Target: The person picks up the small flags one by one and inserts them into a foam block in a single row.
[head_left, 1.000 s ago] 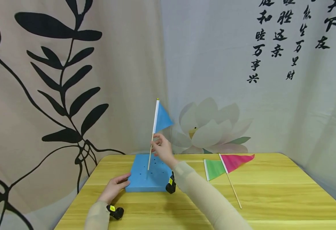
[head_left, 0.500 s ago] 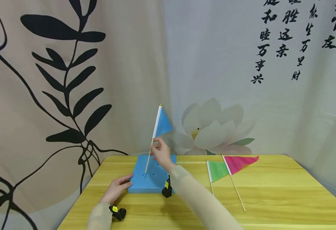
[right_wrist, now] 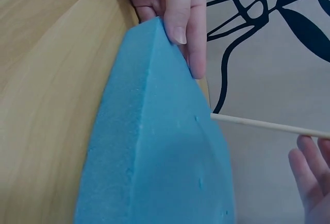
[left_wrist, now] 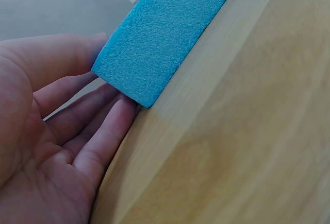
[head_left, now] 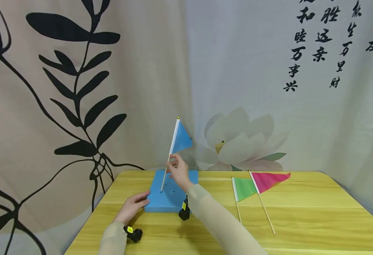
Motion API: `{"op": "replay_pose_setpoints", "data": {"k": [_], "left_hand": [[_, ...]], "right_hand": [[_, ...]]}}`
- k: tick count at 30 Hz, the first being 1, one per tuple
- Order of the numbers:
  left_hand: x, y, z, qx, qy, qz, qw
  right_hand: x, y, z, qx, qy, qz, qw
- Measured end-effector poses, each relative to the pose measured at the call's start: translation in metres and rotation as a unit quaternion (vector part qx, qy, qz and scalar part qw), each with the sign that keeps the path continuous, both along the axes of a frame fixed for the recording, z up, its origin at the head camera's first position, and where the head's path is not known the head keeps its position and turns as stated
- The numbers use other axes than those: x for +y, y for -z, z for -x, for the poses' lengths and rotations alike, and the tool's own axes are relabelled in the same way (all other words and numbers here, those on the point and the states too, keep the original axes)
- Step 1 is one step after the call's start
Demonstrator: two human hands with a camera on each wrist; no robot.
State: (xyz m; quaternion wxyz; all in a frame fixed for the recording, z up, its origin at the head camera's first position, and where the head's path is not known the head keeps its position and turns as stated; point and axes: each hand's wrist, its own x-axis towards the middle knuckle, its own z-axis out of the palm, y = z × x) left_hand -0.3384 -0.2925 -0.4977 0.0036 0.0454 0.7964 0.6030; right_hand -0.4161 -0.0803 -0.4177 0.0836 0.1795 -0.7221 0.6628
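1. A pale fabric backdrop hung behind the wooden table
2. A black plant print climbed its left side
3. A pale lotus print sat low, right of centre
4. Black Chinese characters ran down the upper right

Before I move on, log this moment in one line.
right hand: pinches blue flag by stick, tip at blue block, insertion unclear | left hand: touches block's left side | green flag, pink flag: on table
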Motion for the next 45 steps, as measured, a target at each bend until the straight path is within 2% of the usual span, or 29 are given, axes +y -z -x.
{"op": "replay_pose_setpoints", "data": {"k": [23, 45], "left_hand": [[0.003, -0.003, -0.001, -0.002, -0.006, 0.001, 1.0000], [0.002, 0.000, 0.001, 0.006, -0.009, -0.001, 0.9999]], "right_hand": [[-0.006, 0.006, -0.002, 0.021, -0.006, -0.057, 0.998], [-0.007, 0.014, 0.001, 0.022, -0.015, -0.054, 0.998]]}}
